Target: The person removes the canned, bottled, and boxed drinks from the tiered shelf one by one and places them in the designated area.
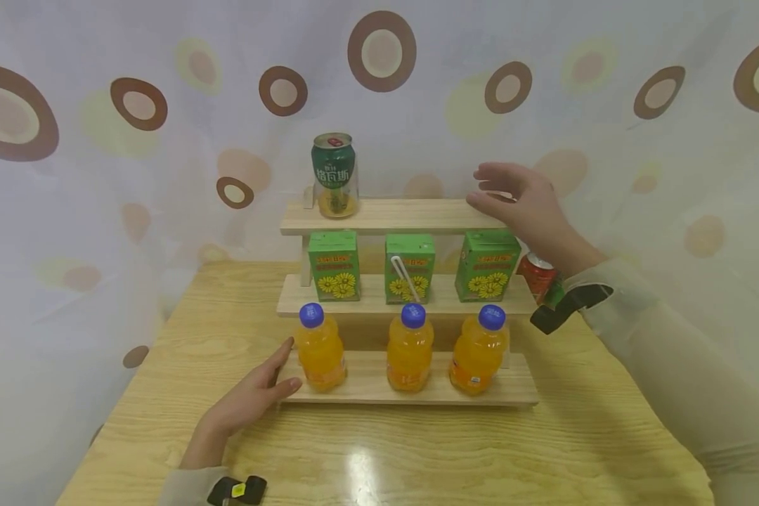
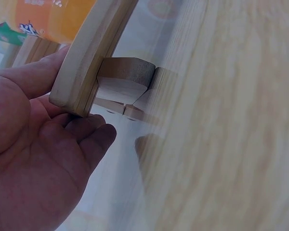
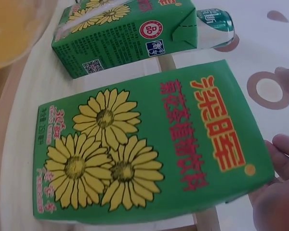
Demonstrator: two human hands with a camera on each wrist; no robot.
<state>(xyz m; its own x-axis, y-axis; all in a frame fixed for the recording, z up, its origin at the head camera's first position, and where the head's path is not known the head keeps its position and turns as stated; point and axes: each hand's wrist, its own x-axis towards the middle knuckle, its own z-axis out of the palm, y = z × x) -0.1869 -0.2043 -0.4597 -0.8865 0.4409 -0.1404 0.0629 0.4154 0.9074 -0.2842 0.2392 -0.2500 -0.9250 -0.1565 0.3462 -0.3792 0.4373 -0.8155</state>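
Observation:
My left hand (image 1: 253, 393) grips the left end of the bottom board of a three-tier wooden shelf (image 1: 367, 395); in the left wrist view its fingers curl at the board's end (image 2: 82, 77). Beside it stands an orange drink bottle (image 1: 321, 355) with a blue cap. My right hand (image 1: 525, 204) is at the right end of the top board (image 1: 411, 214), fingers loosely extended and holding nothing. Just below it, a green drink carton (image 1: 488, 267) with yellow flowers stands on the middle board; this carton (image 3: 135, 149) fills much of the right wrist view.
A green-and-clear can (image 1: 335, 176) stands at the top board's left. Two more cartons, one (image 1: 410, 256) with a white straw, share the middle tier. Two further orange bottles (image 1: 411, 351) stand below. A red can (image 1: 536, 273) shows partly behind my right forearm. Patterned cloth hangs behind.

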